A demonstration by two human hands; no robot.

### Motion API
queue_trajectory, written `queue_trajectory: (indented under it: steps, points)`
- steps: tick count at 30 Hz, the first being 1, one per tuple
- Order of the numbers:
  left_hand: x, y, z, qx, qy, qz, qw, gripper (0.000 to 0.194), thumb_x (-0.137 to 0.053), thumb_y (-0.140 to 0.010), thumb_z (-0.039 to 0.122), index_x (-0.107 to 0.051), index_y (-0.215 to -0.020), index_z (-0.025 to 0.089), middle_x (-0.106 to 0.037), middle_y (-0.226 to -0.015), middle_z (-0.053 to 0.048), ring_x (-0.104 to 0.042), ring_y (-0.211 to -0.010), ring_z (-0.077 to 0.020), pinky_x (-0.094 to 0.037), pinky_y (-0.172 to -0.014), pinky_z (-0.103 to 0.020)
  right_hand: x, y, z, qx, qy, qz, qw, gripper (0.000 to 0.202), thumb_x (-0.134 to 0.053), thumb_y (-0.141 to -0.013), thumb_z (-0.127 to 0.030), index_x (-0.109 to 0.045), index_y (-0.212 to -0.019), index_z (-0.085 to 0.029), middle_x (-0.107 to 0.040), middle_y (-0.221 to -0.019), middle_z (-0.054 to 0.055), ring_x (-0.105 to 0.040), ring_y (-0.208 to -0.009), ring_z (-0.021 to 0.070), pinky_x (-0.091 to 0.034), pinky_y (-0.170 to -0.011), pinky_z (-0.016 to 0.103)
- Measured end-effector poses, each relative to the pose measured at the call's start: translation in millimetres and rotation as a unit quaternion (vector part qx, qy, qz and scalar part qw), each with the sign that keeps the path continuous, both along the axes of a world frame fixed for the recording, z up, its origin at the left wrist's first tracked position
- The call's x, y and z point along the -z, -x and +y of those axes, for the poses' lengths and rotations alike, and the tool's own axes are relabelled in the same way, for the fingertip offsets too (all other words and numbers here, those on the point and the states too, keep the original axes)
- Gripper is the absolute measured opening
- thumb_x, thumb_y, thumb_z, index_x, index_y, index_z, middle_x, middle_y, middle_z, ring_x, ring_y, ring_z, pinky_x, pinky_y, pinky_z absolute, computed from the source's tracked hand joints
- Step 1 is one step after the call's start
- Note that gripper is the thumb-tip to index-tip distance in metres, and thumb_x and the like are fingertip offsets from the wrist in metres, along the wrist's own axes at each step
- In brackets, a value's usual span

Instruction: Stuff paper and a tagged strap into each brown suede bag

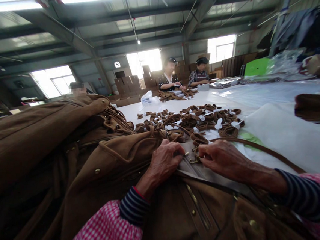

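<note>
Both my hands are over a brown jacket [169, 213] with brass zips and snap buttons, spread out in front of me. My left hand [165, 159] is closed in a pinch by the jacket's upper edge, and a small pale tip shows at its fingertips; what it grips is hidden. To its right, my right hand [223, 159] is closed, thumb and finger pinching at a small brass fitting [193, 161]. Just beyond that hand, a long brown belt [260, 148] curves away to the right. Rolled brown belts [202, 116] with white paper bands lie in a heap past my hands.
More brown jackets [36, 124] are piled high on the left. Clear plastic sheeting [288, 134] covers the white table [127, 110] at right, near a folded brown piece [317, 108]. Two people [170, 79] work across the table; another person's head shows behind the jackets.
</note>
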State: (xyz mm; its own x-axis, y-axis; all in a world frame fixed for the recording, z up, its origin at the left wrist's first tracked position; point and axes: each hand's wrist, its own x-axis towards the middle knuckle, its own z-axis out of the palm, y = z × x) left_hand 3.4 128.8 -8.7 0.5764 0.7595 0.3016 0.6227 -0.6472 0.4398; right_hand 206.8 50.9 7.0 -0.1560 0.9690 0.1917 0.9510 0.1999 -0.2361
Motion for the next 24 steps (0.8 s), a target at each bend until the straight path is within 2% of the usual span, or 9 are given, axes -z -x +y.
queue_trajectory:
  steps: [3, 5, 9, 11, 13, 15, 17, 21, 24]
  points:
    - [2.7, -0.8, 0.0, -0.001, -0.025, 0.006, 1.000, 0.024, -0.064, -0.081, 0.011, -0.075, -0.092, 0.029, -0.063, -0.090, -0.001, -0.059, -0.089, -0.0195, -0.045, -0.075, -0.030, 7.3, -4.2, 2.1, -0.018, -0.001, 0.055, 0.998, 0.018, -0.057, -0.081, -0.019, -0.071, -0.091, -0.022, -0.067, -0.068, 0.001, -0.061, -0.065, 0.0170, -0.033, -0.063, 0.027]
    - [4.2, -1.4, 1.4, -0.014, -0.002, -0.023, 1.000, 0.024, -0.066, -0.079, 0.011, -0.077, -0.091, 0.029, -0.063, -0.090, 0.000, -0.059, -0.087, -0.0187, -0.046, -0.075, -0.030, 11.4, -9.4, 2.2, -0.049, 0.016, 0.151, 0.987, 0.019, -0.061, -0.079, -0.022, -0.071, -0.096, -0.021, -0.065, -0.066, -0.002, -0.058, -0.062, 0.0156, -0.036, -0.061, 0.027]
    - [5.4, -1.9, 5.4, -0.028, 0.066, -0.103, 0.992, 0.021, -0.072, -0.073, 0.012, -0.079, -0.084, 0.027, -0.062, -0.088, -0.001, -0.059, -0.082, -0.0173, -0.046, -0.075, -0.030, 12.2, -19.7, -2.1, -0.067, 0.138, 0.400, 0.903, 0.022, -0.069, -0.078, -0.032, -0.070, -0.095, -0.018, -0.062, -0.062, -0.003, -0.055, -0.056, 0.0135, -0.038, -0.054, 0.024]
    - [5.9, -2.2, 7.0, -0.034, 0.078, -0.143, 0.986, 0.018, -0.073, -0.071, 0.012, -0.079, -0.082, 0.025, -0.063, -0.085, -0.001, -0.058, -0.082, -0.0175, -0.045, -0.075, -0.030, 10.1, -21.3, -3.0, -0.062, 0.184, 0.477, 0.857, 0.022, -0.070, -0.077, -0.031, -0.071, -0.092, -0.016, -0.064, -0.067, -0.001, -0.056, -0.058, 0.0126, -0.037, -0.052, 0.023]
    - [6.9, -2.6, 8.4, -0.022, 0.105, -0.211, 0.971, 0.014, -0.073, -0.070, 0.012, -0.078, -0.080, 0.021, -0.066, -0.082, -0.001, -0.059, -0.081, -0.0174, -0.044, -0.075, -0.030, 8.3, -18.8, -0.1, -0.064, 0.192, 0.508, 0.837, 0.020, -0.071, -0.075, -0.029, -0.072, -0.089, -0.015, -0.065, -0.070, 0.000, -0.055, -0.060, 0.0117, -0.036, -0.051, 0.022]
    - [7.7, -2.9, 9.5, 0.007, 0.139, -0.286, 0.948, 0.009, -0.073, -0.070, 0.013, -0.074, -0.078, 0.018, -0.068, -0.078, -0.001, -0.059, -0.077, -0.0165, -0.045, -0.074, -0.029, 7.1, -12.1, 6.6, -0.066, 0.170, 0.504, 0.844, 0.018, -0.071, -0.074, -0.027, -0.073, -0.087, -0.014, -0.065, -0.070, 0.001, -0.055, -0.061, 0.0121, -0.036, -0.051, 0.022]
    - [8.0, -3.2, 9.2, 0.020, 0.141, -0.327, 0.934, 0.005, -0.073, -0.071, 0.014, -0.071, -0.074, 0.017, -0.067, -0.075, 0.000, -0.058, -0.074, -0.0153, -0.044, -0.073, -0.028, 6.0, -2.5, 15.2, -0.065, 0.130, 0.472, 0.869, 0.014, -0.068, -0.074, -0.025, -0.073, -0.084, -0.015, -0.066, -0.069, 0.001, -0.056, -0.062, 0.0132, -0.039, -0.053, 0.023]
    - [6.1, -5.1, 2.9, -0.012, 0.073, -0.303, 0.950, 0.007, -0.070, -0.073, 0.012, -0.069, -0.070, 0.018, -0.064, -0.078, 0.000, -0.057, -0.079, -0.0159, -0.043, -0.077, -0.029, 3.9, 16.7, 29.0, -0.076, 0.034, 0.363, 0.928, 0.015, -0.063, -0.078, -0.023, -0.074, -0.084, -0.015, -0.066, -0.068, 0.000, -0.057, -0.063, 0.0145, -0.045, -0.061, 0.027]
    - [3.5, -6.6, -2.1, -0.029, 0.038, -0.284, 0.958, 0.010, -0.069, -0.073, 0.010, -0.071, -0.071, 0.020, -0.061, -0.081, 0.000, -0.057, -0.080, -0.0158, -0.043, -0.075, -0.028, 6.4, 23.0, 34.6, -0.091, 0.010, 0.304, 0.948, 0.015, -0.060, -0.080, -0.022, -0.074, -0.079, -0.016, -0.065, -0.067, 0.000, -0.057, -0.064, 0.0147, -0.043, -0.061, 0.026]
